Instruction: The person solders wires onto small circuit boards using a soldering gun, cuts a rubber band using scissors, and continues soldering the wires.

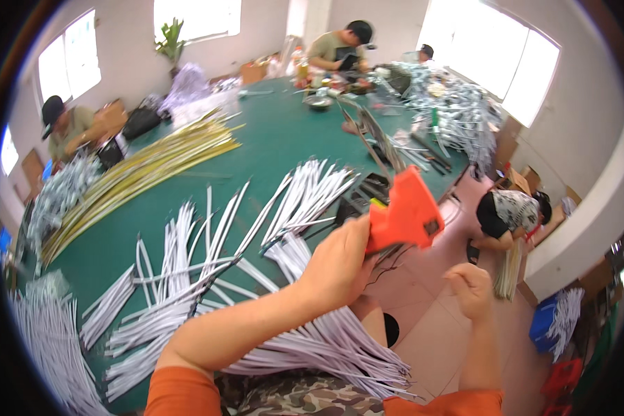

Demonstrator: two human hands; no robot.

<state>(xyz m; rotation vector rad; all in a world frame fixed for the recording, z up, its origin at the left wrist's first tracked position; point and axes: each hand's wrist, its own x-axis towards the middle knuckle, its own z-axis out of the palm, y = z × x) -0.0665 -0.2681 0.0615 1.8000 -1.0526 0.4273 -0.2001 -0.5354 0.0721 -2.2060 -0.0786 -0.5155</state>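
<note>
My left hand (341,262) reaches across the front of the table, its fingers closed at an orange pistol-shaped tool (403,211) with a small dark patch on its side. The tool's lower part is hidden by the hand. Off to the right, above the tiled floor, my right hand (470,290) is raised with its fingers curled in. Whatever it may pinch is too small to see. Bundles of white cables (312,204) with dark ends lie under and beyond my left arm. More white cables (340,347) lie across the front edge, close to my body.
The green table (256,132) also bears long yellowish strips (145,159) and a tangled pale heap (457,111). Three people sit around its far and left sides. Another person (516,215) crouches on the floor at right, near a blue bin (546,322).
</note>
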